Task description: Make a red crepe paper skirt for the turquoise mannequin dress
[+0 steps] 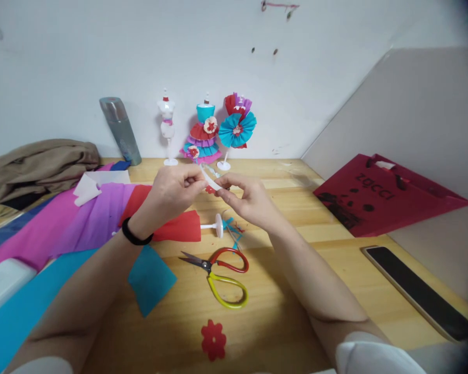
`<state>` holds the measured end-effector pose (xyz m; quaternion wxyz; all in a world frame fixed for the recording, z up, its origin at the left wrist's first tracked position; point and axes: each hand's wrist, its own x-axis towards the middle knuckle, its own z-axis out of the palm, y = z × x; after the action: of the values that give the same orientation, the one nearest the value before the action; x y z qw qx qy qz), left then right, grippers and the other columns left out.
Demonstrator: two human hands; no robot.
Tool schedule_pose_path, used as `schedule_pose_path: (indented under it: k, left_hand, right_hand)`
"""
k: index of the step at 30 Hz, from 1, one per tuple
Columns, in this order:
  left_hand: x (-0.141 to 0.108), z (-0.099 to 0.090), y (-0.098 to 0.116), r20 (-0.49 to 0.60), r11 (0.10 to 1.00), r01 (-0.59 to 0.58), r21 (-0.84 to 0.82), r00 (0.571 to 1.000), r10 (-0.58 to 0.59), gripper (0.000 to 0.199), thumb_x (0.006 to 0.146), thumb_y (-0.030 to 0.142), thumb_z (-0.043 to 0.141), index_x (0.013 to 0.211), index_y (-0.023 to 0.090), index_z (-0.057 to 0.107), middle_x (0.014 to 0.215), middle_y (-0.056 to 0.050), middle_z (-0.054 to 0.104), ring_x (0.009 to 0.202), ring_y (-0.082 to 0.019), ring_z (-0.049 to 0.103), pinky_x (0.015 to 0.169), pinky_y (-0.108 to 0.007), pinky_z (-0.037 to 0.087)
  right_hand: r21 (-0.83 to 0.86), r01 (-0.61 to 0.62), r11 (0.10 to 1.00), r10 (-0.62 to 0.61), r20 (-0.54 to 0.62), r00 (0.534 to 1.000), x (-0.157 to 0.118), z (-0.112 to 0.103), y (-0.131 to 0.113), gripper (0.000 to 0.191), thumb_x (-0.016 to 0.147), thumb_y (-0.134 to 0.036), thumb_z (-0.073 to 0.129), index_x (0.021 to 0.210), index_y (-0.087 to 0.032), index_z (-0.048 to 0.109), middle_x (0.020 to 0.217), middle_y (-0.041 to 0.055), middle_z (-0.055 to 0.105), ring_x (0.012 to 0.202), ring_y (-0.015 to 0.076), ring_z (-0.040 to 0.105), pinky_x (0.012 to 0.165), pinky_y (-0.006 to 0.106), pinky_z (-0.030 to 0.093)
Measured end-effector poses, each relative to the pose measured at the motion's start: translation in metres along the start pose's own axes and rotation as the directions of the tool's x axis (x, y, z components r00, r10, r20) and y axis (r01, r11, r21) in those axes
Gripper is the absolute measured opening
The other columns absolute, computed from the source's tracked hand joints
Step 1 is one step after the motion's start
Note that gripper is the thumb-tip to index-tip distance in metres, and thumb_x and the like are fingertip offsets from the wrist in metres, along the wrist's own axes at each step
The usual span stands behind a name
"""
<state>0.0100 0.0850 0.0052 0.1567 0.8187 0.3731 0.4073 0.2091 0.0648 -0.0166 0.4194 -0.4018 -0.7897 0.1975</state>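
Observation:
Between my two hands, above the wooden table, a narrow white strip [211, 179] is stretched at a slant. My left hand [175, 189] pinches its upper left end, and my right hand [249, 200] pinches its lower right end. Just behind the strip, a small red flower piece shows in part. Below my hands lie scissors [206, 266] with one red and one yellow handle, blades parted. A teal paper piece [151, 279] is left of the scissors, and a red felt flower [213, 340] lies nearer me. Red paper [181, 227] sits beside a white stand base [219, 226].
Three small dress forms [167, 122] stand by the wall, two in crepe-paper dresses. A tilted bottle [120, 132], brown cloth [42, 166] and coloured paper [88, 226] are left. A red bag [378, 195] and a phone [417, 291] lie right.

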Motion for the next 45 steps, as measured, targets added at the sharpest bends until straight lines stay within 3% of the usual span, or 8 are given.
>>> schedule_pose_path:
  k: [7,11,16,21,26,39,43,45]
  left_hand:
    - [0.001,-0.017,0.005,0.069,0.999,0.036,-0.037,0.997,-0.034,0.018,0.079,0.024,0.058,0.062,0.018,0.058,0.051,0.003,0.053,0.051,-0.010,0.045,0.050,-0.024,0.032]
    - [0.004,-0.024,0.004,0.111,0.985,0.131,-0.114,0.987,-0.118,0.015,0.079,0.025,0.060,0.065,0.018,0.060,0.053,0.002,0.057,0.050,-0.010,0.050,0.049,-0.023,0.035]
    - [0.006,-0.017,-0.002,0.136,0.921,0.259,-0.291,0.964,-0.228,0.015,0.075,0.026,0.065,0.064,0.018,0.059,0.054,0.001,0.060,0.050,-0.011,0.055,0.049,-0.023,0.041]
    - [0.007,-0.007,-0.012,0.186,0.846,0.307,-0.435,0.950,-0.249,0.019,0.073,0.028,0.068,0.060,0.017,0.059,0.052,0.000,0.060,0.049,-0.010,0.054,0.050,-0.023,0.044]
    - [0.008,-0.004,-0.016,0.199,0.847,0.320,-0.423,0.945,-0.258,0.017,0.073,0.026,0.068,0.061,0.017,0.060,0.055,-0.001,0.062,0.050,-0.010,0.054,0.050,-0.023,0.043]
    - [0.008,-0.005,-0.014,0.246,0.842,0.361,-0.400,0.928,-0.281,0.025,0.071,0.036,0.078,0.069,0.015,0.064,0.059,-0.001,0.064,0.052,-0.011,0.060,0.051,-0.022,0.048]
    - [0.007,-0.007,-0.015,0.236,0.826,0.378,-0.418,0.923,-0.303,0.035,0.071,0.040,0.082,0.090,0.014,0.067,0.064,-0.002,0.066,0.055,-0.012,0.061,0.051,-0.023,0.048]
    - [0.006,-0.008,-0.015,0.287,0.824,0.358,-0.440,0.925,-0.248,0.037,0.076,0.041,0.079,0.101,0.014,0.070,0.070,-0.003,0.070,0.059,-0.013,0.063,0.053,-0.024,0.051]
  right_hand:
    - [0.076,-0.099,0.992,0.102,-0.031,0.994,0.003,-0.012,-0.002,0.019,0.086,-0.035,0.066,0.077,-0.018,0.070,0.073,0.0010,0.068,0.067,0.0139,0.055,0.066,0.029,0.042]
    - [0.212,-0.131,0.968,0.145,-0.051,0.988,0.006,-0.019,0.005,0.029,0.080,-0.046,0.072,0.070,-0.020,0.065,0.064,-0.0015,0.060,0.061,0.0128,0.050,0.062,0.029,0.040]
    - [0.331,-0.119,0.936,0.157,-0.092,0.983,0.008,-0.022,0.009,0.028,0.078,-0.045,0.073,0.071,-0.021,0.061,0.061,-0.0037,0.052,0.058,0.0113,0.043,0.059,0.028,0.037]
    - [0.360,-0.114,0.926,0.160,-0.100,0.982,0.008,-0.020,0.008,0.028,0.077,-0.045,0.073,0.071,-0.021,0.062,0.061,-0.0033,0.053,0.059,0.0116,0.044,0.059,0.028,0.038]
    - [0.316,-0.081,0.945,0.130,-0.137,0.982,0.008,-0.019,0.010,0.026,0.077,-0.044,0.074,0.070,-0.021,0.063,0.063,-0.0022,0.055,0.062,0.0125,0.048,0.061,0.029,0.041]
    - [0.439,-0.119,0.891,0.143,-0.023,0.989,0.006,-0.019,0.015,0.036,0.074,-0.057,0.077,0.071,-0.023,0.064,0.059,-0.0025,0.053,0.061,0.0145,0.052,0.061,0.032,0.046]
    - [0.532,-0.056,0.845,0.088,-0.035,0.995,0.006,-0.018,0.019,0.036,0.075,-0.056,0.078,0.069,-0.023,0.064,0.055,-0.0034,0.051,0.058,0.0141,0.050,0.061,0.032,0.046]
    - [0.557,-0.028,0.830,0.060,-0.039,0.997,0.006,-0.018,0.020,0.036,0.077,-0.055,0.078,0.069,-0.023,0.064,0.055,-0.0036,0.052,0.057,0.0136,0.050,0.063,0.033,0.047]
